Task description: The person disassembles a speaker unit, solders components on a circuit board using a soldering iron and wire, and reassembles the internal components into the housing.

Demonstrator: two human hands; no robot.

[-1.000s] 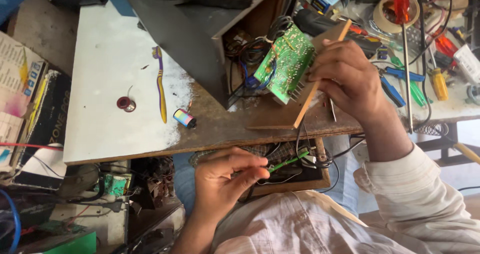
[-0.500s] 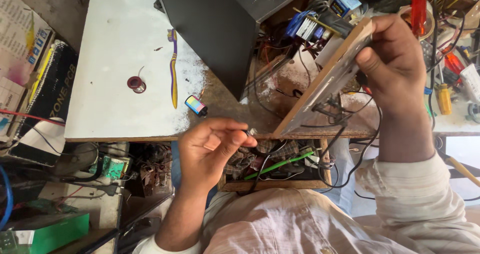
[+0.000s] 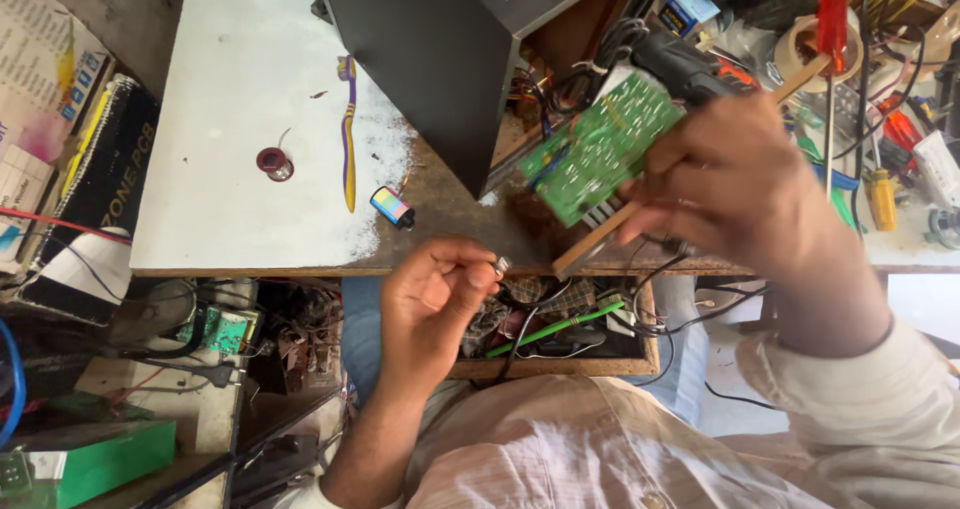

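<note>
Circuit board: a green circuit board [image 3: 598, 147] is sitting fixed to a thin wooden panel [image 3: 690, 159], tilted up off the bench so its solder side is facing the camera; pale traces and small solder dots are showing across the green, and a blue strip is running along its lower left edge.
Where it is: it is hanging above the bare brown part of the workbench [image 3: 470, 224], just right of the dark open cabinet [image 3: 440, 59], with a bundle of black wires [image 3: 610, 49] looping up behind it.
Right hand: the right hand [image 3: 735, 184] is closing around the panel's right side, fingers curled over the front edge and gripping it firmly, holding board and panel up at a slant.
Left hand: the left hand [image 3: 435, 299] is hovering below the bench edge, curled nearly closed, thumb and forefinger pinching a small metal part [image 3: 501, 265]; what the part is, I cannot tell, it is too small.
Under the bench: an open wooden drawer [image 3: 560, 344] is lying just beside the left hand, holding tangled wires and a green rod [image 3: 555, 329].
White bench top: a purple and yellow toothbrush [image 3: 347, 134] is lying lengthwise, with a small red solder spool [image 3: 274, 163] to its left and a little striped cylinder [image 3: 392, 207] near its lower end.
Right side: screwdrivers [image 3: 880, 194], rolls of tape [image 3: 815, 44] and loose tools are crowding the far end.
Left side: cardboard boxes [image 3: 55, 99] are leaning by the bench.
</note>
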